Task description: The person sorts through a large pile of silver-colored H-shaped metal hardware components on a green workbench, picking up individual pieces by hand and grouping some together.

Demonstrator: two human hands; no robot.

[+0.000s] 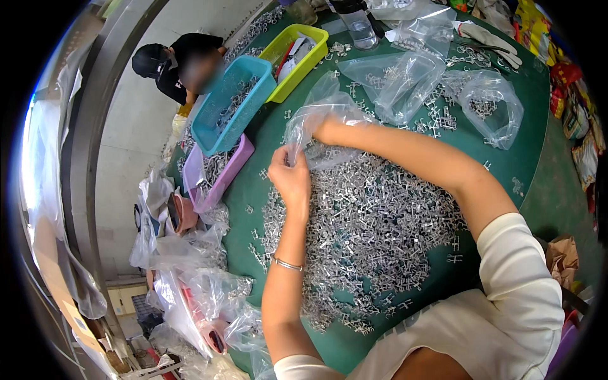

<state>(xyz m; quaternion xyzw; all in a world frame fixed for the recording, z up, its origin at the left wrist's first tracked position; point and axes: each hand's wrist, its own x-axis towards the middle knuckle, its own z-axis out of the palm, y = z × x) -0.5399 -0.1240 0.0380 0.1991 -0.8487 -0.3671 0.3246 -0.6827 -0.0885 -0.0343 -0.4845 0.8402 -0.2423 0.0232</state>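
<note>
A clear plastic bag (pixel 332 95) is held up over the far left part of a big heap of small silvery metal pieces (pixel 380 228). My left hand (pixel 291 174) pinches the bag's near left edge between thumb and fingers. Into the bag reaches my right hand (pixel 328 130), its fingers hidden behind the film, so what they hold cannot be made out. Some silvery pieces show through the plastic below that hand. The heap spreads over the green table (pixel 244 221) between my forearms.
Blue (pixel 266 82), yellow-green (pixel 322 47) and purple (pixel 247 152) bins stand at the far left. Beyond them is another person (pixel 190 63). More clear bags (pixel 405 82), a clear bottle (pixel 361 31) and a work glove (pixel 487 38) lie or stand at the far right.
</note>
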